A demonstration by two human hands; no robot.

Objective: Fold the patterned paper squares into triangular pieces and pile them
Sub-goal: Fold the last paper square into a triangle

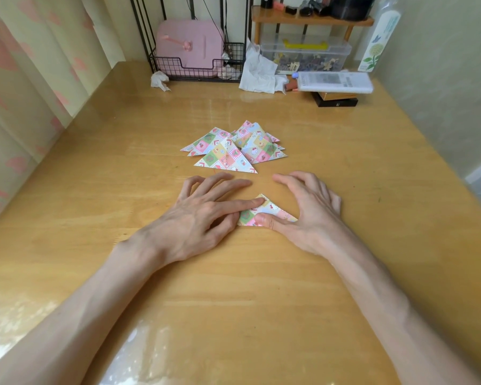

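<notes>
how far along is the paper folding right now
Done: several folded triangles sit in a loose pile on the table. In hand: one more triangular piece, pressed flat under the left hand and right hand. Left: moving it onto the pile; no unfolded squares are in view.

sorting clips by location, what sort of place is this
Most likely a home desk, perhaps in a bedroom: a pale curtain with pink hearts at the left, a black wire rack and a clear plastic box of small bits at the back of the glossy wooden tabletop.
</notes>
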